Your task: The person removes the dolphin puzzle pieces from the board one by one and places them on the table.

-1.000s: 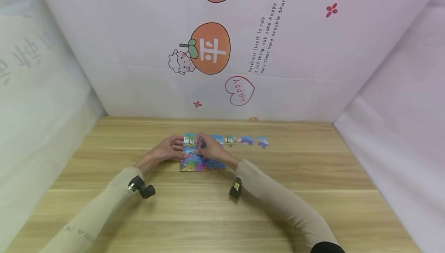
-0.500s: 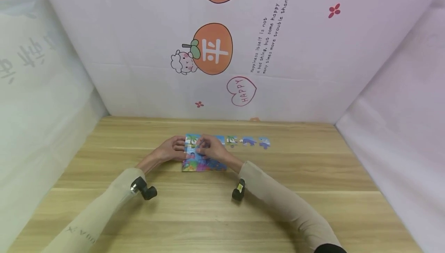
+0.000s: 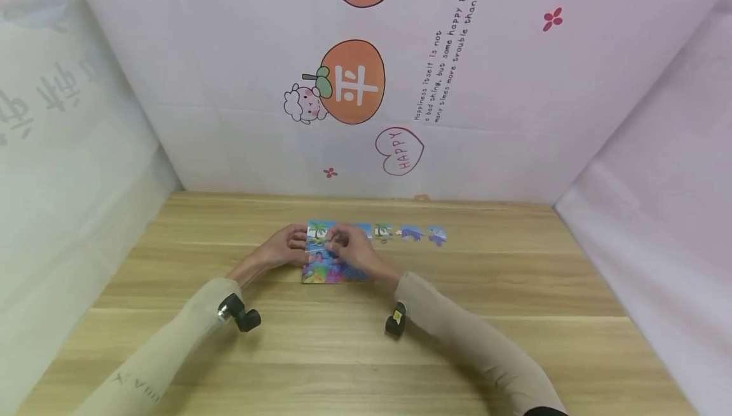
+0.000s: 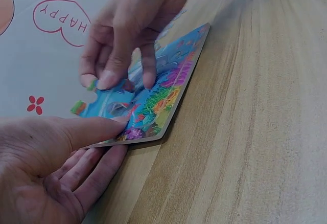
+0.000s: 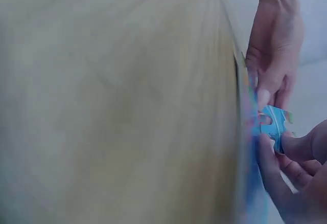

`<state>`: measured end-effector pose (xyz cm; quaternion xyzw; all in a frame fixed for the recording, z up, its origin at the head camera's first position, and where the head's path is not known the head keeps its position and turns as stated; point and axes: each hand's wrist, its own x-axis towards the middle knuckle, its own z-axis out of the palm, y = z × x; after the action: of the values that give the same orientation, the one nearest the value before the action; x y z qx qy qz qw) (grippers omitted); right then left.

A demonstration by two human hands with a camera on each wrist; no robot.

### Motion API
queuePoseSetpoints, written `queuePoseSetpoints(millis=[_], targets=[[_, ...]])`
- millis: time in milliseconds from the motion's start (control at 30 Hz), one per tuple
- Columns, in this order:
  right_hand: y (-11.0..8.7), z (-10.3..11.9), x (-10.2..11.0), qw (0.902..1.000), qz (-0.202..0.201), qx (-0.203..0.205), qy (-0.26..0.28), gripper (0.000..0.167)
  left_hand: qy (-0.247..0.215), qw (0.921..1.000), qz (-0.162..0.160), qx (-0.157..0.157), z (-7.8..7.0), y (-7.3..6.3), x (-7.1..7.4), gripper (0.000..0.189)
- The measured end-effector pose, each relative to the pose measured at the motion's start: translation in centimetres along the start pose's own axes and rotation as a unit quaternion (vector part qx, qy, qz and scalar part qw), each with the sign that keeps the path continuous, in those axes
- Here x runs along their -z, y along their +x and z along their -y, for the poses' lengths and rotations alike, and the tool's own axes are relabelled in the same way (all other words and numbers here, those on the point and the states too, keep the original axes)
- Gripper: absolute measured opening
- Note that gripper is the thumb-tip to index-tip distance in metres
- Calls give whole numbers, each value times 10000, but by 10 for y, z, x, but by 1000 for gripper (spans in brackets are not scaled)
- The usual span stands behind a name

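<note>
Two hands, one puzzle (image 3: 313, 271), one held piece (image 4: 104, 104) and three loose pieces (image 3: 410, 232) are shown; the puzzle is seen just below the frame's centre, the loose pieces in a row at its right; the held piece is pinched by the right hand (image 3: 351, 248) over the puzzle; the puzzle's border is touched by the left hand (image 3: 280, 246), fingers loosely extended; the loose pieces are unmoved since one second earlier; "HAPPY" is printed inside the heart (image 3: 399, 151), upper centre; the sleeve (image 3: 160, 346) lettering is blurred.

Wood-grain table (image 3: 320, 352), puzzle board (image 3: 318, 274), three loose pieces (image 3: 410, 233) in a row beside it
</note>
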<state>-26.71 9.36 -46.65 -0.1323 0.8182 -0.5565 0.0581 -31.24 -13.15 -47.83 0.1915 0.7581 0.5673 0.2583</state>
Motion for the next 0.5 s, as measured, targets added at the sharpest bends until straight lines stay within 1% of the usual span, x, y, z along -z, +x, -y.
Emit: queuePoseSetpoints(millis=[100,167,200,267,367,433,500], targets=[[0,7,1,9982,199,291,-480,8,212,9997,31,-74,-1,-1,-2,80],[2,10,2,9970,304,335,-627,8,291,9995,54,-112,-1,-2,-3,80],[3,10,2,9973,322,282,-604,8,281,9996,35,-94,-2,-2,-4,80],[4,8,4,9983,324,136,-455,11,228,9997,11,-84,-1,-2,-5,80],[4,1,11,9994,331,-57,21,14,224,9997,-38,-45,-1,-3,-6,81],[1,0,18,9986,407,-179,281,18,188,9998,-66,16,-2,-5,-5,84],[-4,0,27,9976,462,-344,377,20,135,9998,-78,105,-3,-6,-4,88]])
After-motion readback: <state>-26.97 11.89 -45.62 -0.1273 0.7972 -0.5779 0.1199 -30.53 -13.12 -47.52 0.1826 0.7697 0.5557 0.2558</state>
